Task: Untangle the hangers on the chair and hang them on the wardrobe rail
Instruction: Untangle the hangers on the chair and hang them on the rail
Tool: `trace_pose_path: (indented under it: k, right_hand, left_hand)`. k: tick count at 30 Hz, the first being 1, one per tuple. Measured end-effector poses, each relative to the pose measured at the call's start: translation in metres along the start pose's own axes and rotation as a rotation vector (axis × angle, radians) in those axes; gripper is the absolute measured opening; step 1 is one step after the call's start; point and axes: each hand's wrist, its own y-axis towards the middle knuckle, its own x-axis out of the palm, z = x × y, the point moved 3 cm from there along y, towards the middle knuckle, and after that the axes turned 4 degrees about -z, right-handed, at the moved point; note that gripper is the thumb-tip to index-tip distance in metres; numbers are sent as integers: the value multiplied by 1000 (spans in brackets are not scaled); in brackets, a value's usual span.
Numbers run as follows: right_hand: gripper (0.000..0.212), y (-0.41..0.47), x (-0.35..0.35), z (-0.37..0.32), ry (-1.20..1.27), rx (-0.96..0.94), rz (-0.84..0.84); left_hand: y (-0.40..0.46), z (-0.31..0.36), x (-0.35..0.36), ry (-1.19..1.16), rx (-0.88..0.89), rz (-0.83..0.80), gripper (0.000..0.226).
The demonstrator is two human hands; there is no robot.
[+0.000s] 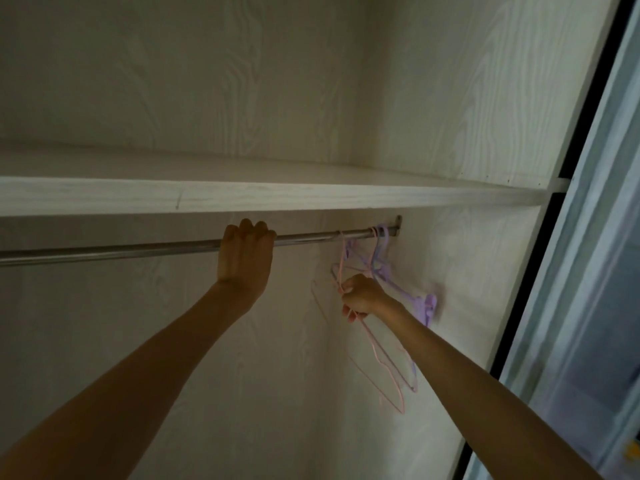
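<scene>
Head view, hanging step: the left hand [244,252] had its fingers curled over the wardrobe rail [138,249], while the right hand [362,295] pinched a pink wire hanger [375,355] whose hook already sat over the rail beside the purple hangers [408,289] bunched at the rail's right end. The pink hanger's long axis ran down and rightward from the hook, its shoulders tilted, so the next move probably called for letting go and levelling it
</scene>
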Motion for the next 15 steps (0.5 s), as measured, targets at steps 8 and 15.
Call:
trace_pose_path:
  k: [8,15]
  right_hand:
    - [53,-8,-51,-40,-266,-399,577]
    - [36,21,-58,-32,-514,-460,580]
  left_hand:
    - [-5,9,3,56,1,21,23]
    - [-7,9,1,69,-8,23,26]
